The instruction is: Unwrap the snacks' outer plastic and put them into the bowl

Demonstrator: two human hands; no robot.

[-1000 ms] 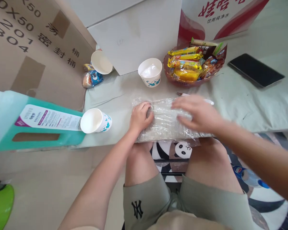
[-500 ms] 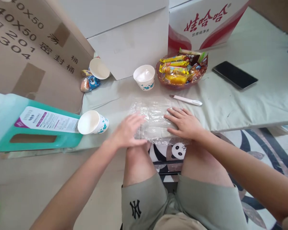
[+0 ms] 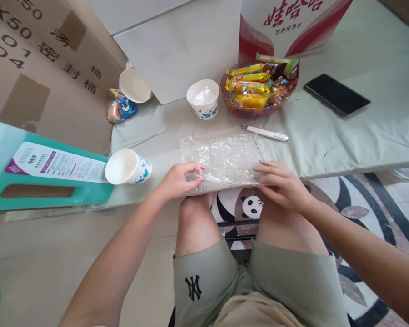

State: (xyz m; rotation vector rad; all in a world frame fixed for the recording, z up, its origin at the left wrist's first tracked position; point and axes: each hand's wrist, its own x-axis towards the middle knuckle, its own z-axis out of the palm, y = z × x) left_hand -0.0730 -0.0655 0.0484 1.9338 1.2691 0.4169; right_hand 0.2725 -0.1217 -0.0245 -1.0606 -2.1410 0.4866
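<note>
A crinkled piece of clear plastic film (image 3: pixel 221 156) lies flat on the cloth-covered surface in front of my knees. Whether it is a bag or a single sheet, I cannot tell. My left hand (image 3: pixel 181 180) pinches its near left corner between thumb and fingers. At the near right corner, my right hand (image 3: pixel 283 185) grips the edge between thumb and fingertips, the other fingers stretched out above it. Just beyond the film rests a white pen-like cutter (image 3: pixel 267 133). A patterned paper cup (image 3: pixel 204 102) with clear plastic inside stands farther back.
Left of my left hand is another paper cup (image 3: pixel 127 167), tilted beside a large green jug (image 3: pixel 57 170). A bowl of wrapped snacks (image 3: pixel 259 109) and a black phone (image 3: pixel 337 94) lie at the back right. Cardboard boxes (image 3: pixel 197 54) line the back; a third cup (image 3: pixel 135 86) leans there.
Both hands have gone from lying flat over the film to gripping its near corners. The film is now spread wider and flatter. The view has tilted slightly downward.
</note>
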